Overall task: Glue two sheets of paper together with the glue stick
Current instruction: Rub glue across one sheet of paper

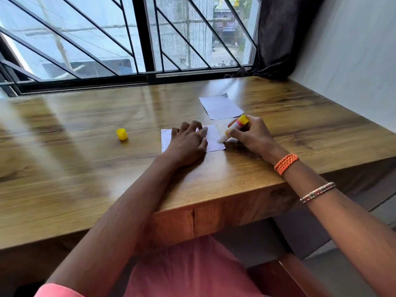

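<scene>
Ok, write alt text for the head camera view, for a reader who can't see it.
A person's right hand presses a glue stick onto the right edge of a sheet of paper on a wooden table, while the left hand holds the sheet flat. A second sheet lies just beyond, and the yellow cap stands off to the left.

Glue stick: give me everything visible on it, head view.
The glue stick is a slim tube with a yellow end, a pink band below it and a pale, whitish body, probably plastic. Its cap is off: a yellow cap sits apart on the wooden table, off to the left. The right hand grips the stick, tilted, yellow end up and away, its pale tip down at the right edge of the near paper sheet. Motion blur hides whether the tip touches the paper.
</scene>
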A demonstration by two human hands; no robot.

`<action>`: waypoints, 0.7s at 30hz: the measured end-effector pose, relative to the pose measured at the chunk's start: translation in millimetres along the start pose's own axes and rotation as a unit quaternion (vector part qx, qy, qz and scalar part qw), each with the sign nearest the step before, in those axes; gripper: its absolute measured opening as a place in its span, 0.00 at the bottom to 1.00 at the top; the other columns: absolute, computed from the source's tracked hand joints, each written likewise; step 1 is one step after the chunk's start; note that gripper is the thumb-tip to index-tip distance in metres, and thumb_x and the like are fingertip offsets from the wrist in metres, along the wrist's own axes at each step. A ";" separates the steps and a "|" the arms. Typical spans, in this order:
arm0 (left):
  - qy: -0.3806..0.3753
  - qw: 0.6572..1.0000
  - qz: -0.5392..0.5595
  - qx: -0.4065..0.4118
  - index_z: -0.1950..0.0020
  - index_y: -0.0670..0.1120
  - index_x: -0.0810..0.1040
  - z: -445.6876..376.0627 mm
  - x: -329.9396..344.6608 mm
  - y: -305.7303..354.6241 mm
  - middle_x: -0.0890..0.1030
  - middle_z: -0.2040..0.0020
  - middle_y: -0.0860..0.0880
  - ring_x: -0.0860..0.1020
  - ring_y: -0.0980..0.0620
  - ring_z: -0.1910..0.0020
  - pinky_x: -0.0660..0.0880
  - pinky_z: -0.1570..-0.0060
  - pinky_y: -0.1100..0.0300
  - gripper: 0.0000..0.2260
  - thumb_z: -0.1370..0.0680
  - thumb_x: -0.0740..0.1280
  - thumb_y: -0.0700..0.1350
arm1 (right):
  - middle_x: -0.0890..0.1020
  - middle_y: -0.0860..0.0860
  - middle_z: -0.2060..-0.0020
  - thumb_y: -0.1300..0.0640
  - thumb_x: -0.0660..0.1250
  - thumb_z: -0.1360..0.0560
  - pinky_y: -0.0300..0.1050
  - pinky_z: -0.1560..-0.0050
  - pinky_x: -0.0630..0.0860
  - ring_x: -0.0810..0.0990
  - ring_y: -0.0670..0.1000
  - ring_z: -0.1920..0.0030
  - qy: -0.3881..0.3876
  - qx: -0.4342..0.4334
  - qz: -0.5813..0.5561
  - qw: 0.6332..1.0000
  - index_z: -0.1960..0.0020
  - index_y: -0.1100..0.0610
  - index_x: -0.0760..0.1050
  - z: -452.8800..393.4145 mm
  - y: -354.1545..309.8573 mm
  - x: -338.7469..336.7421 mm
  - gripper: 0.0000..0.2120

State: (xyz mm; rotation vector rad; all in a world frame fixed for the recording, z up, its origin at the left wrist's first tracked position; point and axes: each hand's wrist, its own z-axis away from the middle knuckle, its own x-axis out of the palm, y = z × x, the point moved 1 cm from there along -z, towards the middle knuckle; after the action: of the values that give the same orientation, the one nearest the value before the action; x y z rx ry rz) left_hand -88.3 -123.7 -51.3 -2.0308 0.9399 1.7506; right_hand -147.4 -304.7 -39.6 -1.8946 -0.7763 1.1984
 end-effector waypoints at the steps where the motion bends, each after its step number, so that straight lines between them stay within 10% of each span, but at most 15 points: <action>1: 0.002 1.000 0.002 0.000 0.31 0.48 0.67 -0.5 -0.6 0.2 0.66 0.32 0.49 0.61 0.46 0.33 0.57 0.38 0.48 0.19 0.21 0.53 0.48 | 0.81 0.45 0.66 0.54 0.73 0.36 0.47 0.61 0.77 0.79 0.46 0.62 0.002 0.000 -0.002 1.000 0.63 0.47 0.77 1.7 0.4 -1.3 0.06; 15: 0.098 0.992 0.076 -0.030 0.34 0.50 0.71 4.0 -6.8 -4.8 0.71 0.34 0.49 0.66 0.46 0.34 0.60 0.40 0.51 0.17 0.23 0.61 0.49 | 0.85 0.51 0.70 0.55 0.68 0.34 0.34 0.66 0.70 0.77 0.41 0.69 0.012 0.062 -0.219 0.974 0.67 0.52 0.77 2.7 -2.1 -20.1 0.04; 21: -0.035 0.994 0.048 -0.088 0.27 0.52 0.62 -2.9 -11.0 -23.2 0.70 0.30 0.49 0.63 0.49 0.28 0.51 0.33 0.44 0.24 0.23 0.61 0.49 | 0.80 0.44 0.76 0.56 0.67 0.34 0.40 0.65 0.69 0.73 0.45 0.70 0.085 0.132 -0.288 0.945 0.68 0.52 0.75 -37.4 -11.9 -3.9 0.05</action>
State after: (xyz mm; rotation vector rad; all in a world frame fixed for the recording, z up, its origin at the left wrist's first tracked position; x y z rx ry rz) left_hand -71.6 -105.1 -44.5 -2.0449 0.9053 2.0069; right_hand -115.6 -311.5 -17.3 -1.3885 -0.9368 0.7177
